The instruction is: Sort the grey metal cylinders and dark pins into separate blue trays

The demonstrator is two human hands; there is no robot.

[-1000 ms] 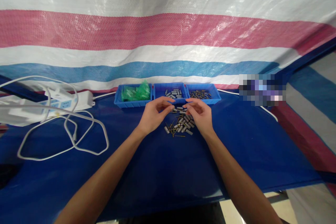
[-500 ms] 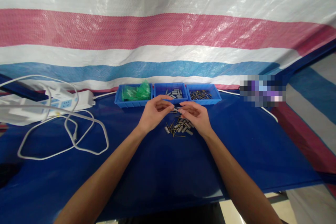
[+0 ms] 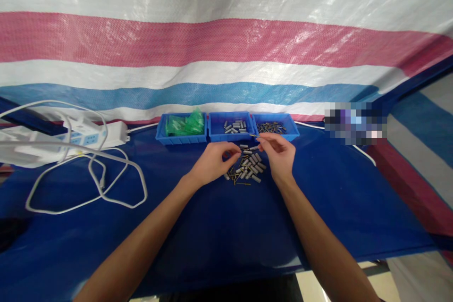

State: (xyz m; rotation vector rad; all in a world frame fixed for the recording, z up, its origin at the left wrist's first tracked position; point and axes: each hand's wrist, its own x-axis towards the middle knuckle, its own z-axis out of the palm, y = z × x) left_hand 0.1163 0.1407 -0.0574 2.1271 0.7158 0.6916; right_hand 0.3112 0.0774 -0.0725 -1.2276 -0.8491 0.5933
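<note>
1. tarp (image 3: 226, 42), upper frame: white, red and blue stripes
2. table (image 3: 226, 226), lower frame: dark blue
3. bins (image 3: 182, 139), centre: brighter blue
4. bag (image 3: 194, 121): translucent green
5. cylinders (image 3: 256, 179): silver-grey
6. pins (image 3: 243, 183): brassy
7. power strip (image 3: 91, 139), left: white, pale-blue panels

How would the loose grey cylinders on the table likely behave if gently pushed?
The grey cylinders would probably roll, being round-sided and lying on their sides. The glossy blue tabletop may let them slide, though the thin pins among them could block some.
</note>
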